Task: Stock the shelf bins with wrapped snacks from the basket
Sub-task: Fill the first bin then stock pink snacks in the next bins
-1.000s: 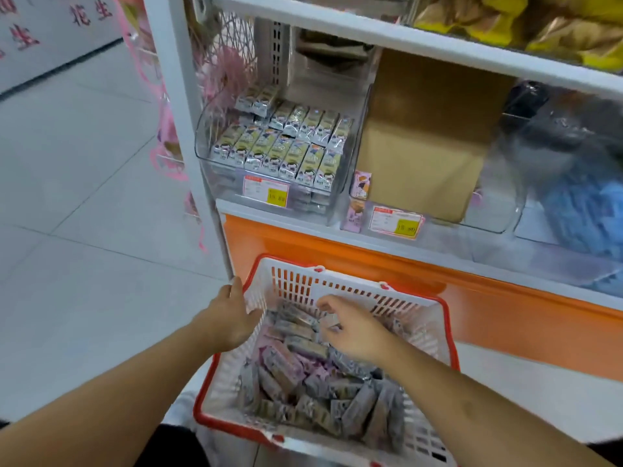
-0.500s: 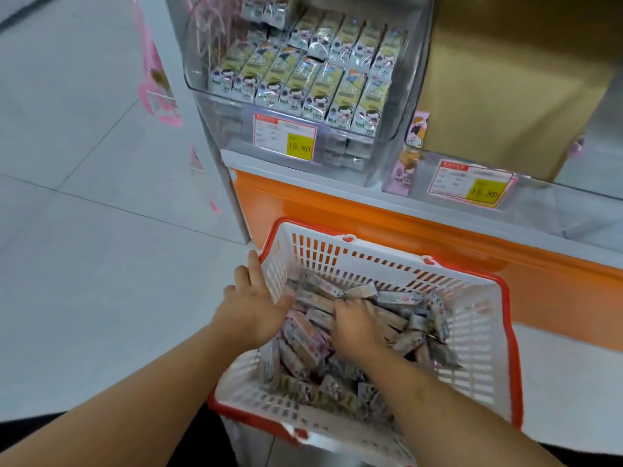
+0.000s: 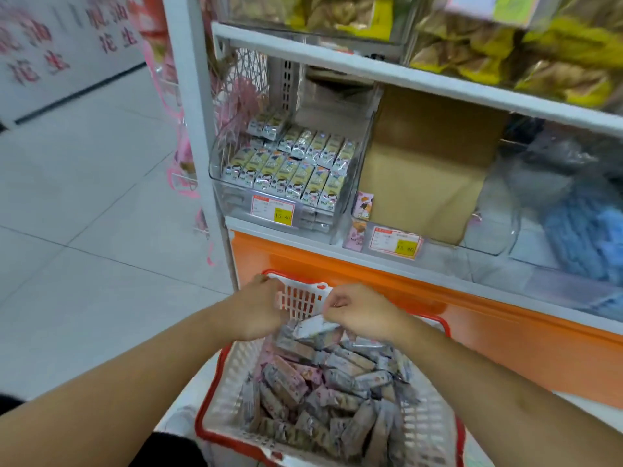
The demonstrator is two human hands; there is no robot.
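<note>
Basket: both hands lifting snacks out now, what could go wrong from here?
1. Snacks bunched between left hand and right hand; loose ones could slip back into the basket or onto the floor.
2. The bin looks nearly full, so added packs may spill.

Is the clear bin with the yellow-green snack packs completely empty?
No, the clear bin holds neat rows of yellow-green snack packs behind its price tag.

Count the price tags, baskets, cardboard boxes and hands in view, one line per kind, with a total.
Price tags: 2, one on the left bin, one further right
Basket: 1
Cardboard box: 1
Hands: 2, left hand, right hand
Total: 6
</note>
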